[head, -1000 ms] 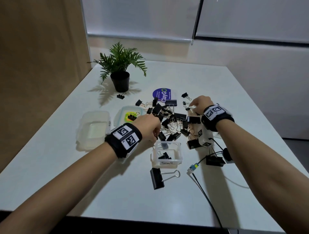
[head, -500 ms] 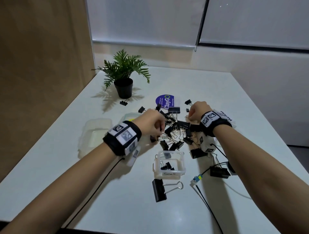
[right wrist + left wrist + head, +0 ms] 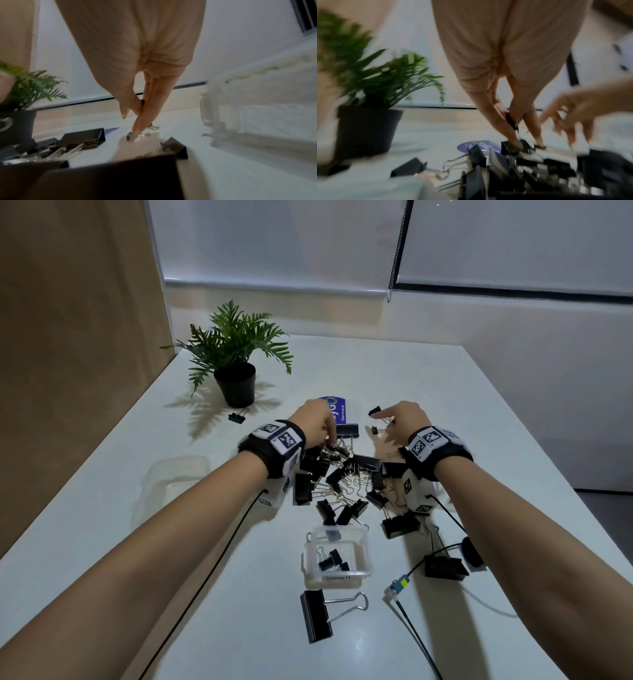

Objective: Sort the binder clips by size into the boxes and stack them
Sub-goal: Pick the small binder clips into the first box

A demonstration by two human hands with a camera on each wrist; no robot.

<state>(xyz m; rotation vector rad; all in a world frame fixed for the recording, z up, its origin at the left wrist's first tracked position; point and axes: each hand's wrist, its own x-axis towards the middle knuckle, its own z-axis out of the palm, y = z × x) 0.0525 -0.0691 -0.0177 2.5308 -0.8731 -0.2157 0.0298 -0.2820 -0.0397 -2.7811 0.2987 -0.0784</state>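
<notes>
Left hand (image 3: 313, 422): fingers pinched a small clip (image 3: 511, 120) over the clip pile (image 3: 346, 474) | Right hand (image 3: 404, 419): pinched a dark clip, fingertip on another just beyond the pile | "Small" box (image 3: 337, 571): near side of pile, held few clips.

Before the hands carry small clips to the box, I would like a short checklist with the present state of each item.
1. Left hand pinches a small clip: ok.
2. Right hand pinches a small dark piece; that it is a clip: cannot tell.
3. Small box open, has room: ok.
4. Way to box free: not ok, clip pile lies between.
5. Box label readable: cannot tell.
</notes>
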